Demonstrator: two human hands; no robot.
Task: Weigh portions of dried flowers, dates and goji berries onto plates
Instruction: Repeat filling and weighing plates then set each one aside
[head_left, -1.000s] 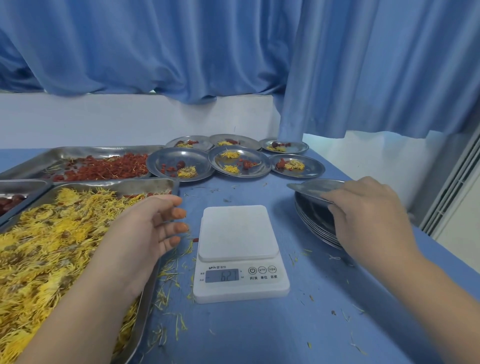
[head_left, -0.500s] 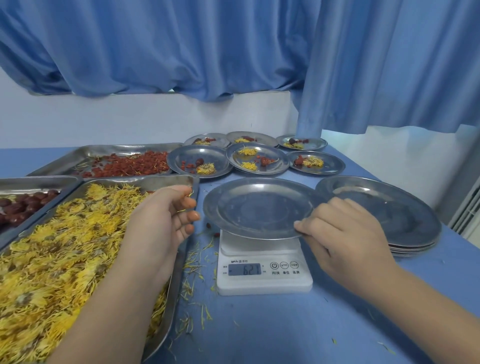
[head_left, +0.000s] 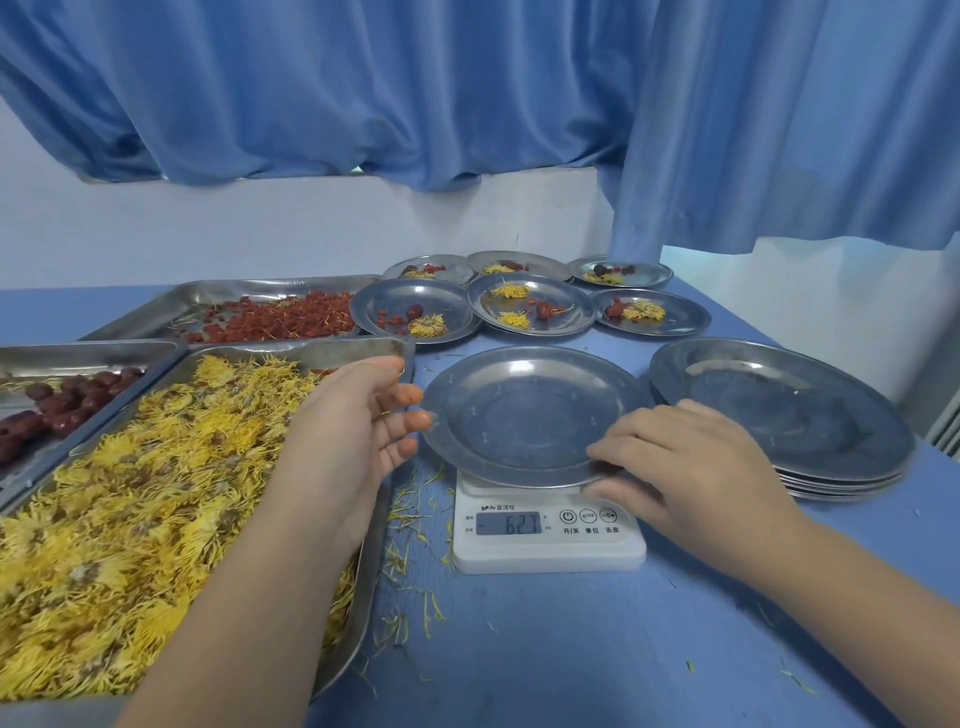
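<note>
An empty steel plate (head_left: 524, 415) sits on the white digital scale (head_left: 550, 540), whose display reads 627. My right hand (head_left: 691, 467) pinches the plate's near right rim, fingers on top and thumb under it. My left hand (head_left: 348, 436) hovers over the right edge of the tray of yellow dried flowers (head_left: 130, 519), fingers relaxed, fingertips touching the plate's left rim. A tray of goji berries (head_left: 270, 317) lies behind, and a tray of dates (head_left: 57, 405) at the far left.
A stack of empty steel plates (head_left: 779, 415) stands right of the scale. Several filled plates (head_left: 530, 306) sit at the back by the white wall. Blue curtains hang above. Loose petals litter the blue table (head_left: 571, 649) near the scale.
My right hand lifted a plate off the stack and set it on the scale. My left hand moved right, from over the flower tray to the plate's left rim.
</note>
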